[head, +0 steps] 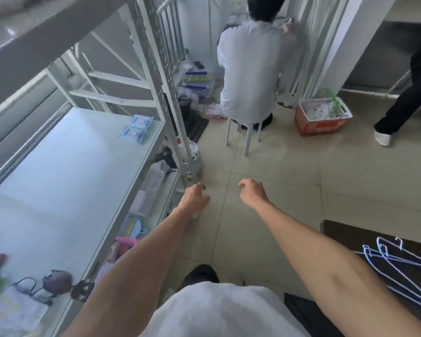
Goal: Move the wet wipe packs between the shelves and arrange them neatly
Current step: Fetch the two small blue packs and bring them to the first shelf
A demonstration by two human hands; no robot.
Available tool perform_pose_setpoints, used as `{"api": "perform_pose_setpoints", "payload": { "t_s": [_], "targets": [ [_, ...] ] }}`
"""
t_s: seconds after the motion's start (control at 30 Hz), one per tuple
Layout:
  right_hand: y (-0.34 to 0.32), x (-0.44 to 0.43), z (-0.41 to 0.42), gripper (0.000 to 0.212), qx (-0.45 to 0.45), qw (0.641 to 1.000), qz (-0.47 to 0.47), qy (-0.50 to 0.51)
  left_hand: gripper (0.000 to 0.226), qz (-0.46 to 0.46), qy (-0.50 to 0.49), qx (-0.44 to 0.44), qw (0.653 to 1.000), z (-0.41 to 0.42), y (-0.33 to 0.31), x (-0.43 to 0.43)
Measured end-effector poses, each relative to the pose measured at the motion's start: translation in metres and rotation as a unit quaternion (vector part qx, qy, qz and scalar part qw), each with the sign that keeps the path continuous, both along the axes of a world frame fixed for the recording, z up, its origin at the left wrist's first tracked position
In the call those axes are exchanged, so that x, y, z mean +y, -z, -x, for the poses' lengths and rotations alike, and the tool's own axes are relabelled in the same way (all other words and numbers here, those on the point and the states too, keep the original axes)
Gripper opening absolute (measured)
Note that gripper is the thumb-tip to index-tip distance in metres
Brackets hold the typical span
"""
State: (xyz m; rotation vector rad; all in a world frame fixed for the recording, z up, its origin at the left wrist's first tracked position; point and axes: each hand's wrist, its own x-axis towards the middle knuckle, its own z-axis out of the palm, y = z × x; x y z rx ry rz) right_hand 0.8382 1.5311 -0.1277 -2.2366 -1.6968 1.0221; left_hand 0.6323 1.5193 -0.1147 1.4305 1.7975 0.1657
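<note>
**Wet wipe packs [136, 128] on the shelf [71, 178], both hands empty**

Two blue packs lay side by side, touching, at the far right corner of the white shelf, close to its upright post. Both hands hung over the tiled floor [289, 190], well apart from the packs. The left hand [195, 198] held nothing, its fingers loosely curled. The right hand [252, 192] was also empty, its fingers bent in a loose claw. At the shelf's near end sat a pair of glasses [32, 290] and a dark blurred object, perhaps a hair clip. Beyond, a seated person [248, 69] in a white shirt occupied a white stool [243, 135], near an orange crate [321, 122]. Wire hangers [399, 261] lay on a dark mat at right.
</note>
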Motion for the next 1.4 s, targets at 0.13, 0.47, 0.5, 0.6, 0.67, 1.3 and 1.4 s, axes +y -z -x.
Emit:
{"api": "perform_pose_setpoints", "payload": {
  "t_s": [0.13,0.47,0.5,0.6,0.67,1.3,1.4],
  "targets": [
    [0.002,0.076,0.013,0.043,0.0,0.999,0.004,-0.051,0.045,-0.009,-0.053,-0.004,0.999,0.014,0.006,0.062],
    [0.004,0.261,0.082,0.04,-0.001,0.98,0.062,-0.188,0.015,-0.11,-0.24,0.044,0.964,0.082,0.018,0.226],
    [0.002,0.277,0.093,0.04,0.0,0.977,0.069,-0.203,0.014,-0.124,-0.266,0.054,0.954,0.09,0.013,0.24],
    [-0.009,0.318,0.131,0.034,0.013,0.962,0.067,-0.263,0.023,-0.162,-0.356,0.071,0.918,0.121,0.007,0.277],
    [-0.013,0.339,0.166,0.031,0.031,0.947,0.059,-0.316,0.039,-0.149,-0.422,0.086,0.89,0.145,0.007,0.291],
    [0.022,0.406,0.349,0.036,-0.039,0.831,-0.073,-0.55,0.065,-0.002,-0.65,0.005,0.76,0.211,0.032,0.311],
    [0.022,0.41,0.351,0.027,-0.014,0.835,-0.081,-0.544,0.059,-0.054,-0.682,-0.071,0.726,0.202,0.027,0.303]
  ]
}}
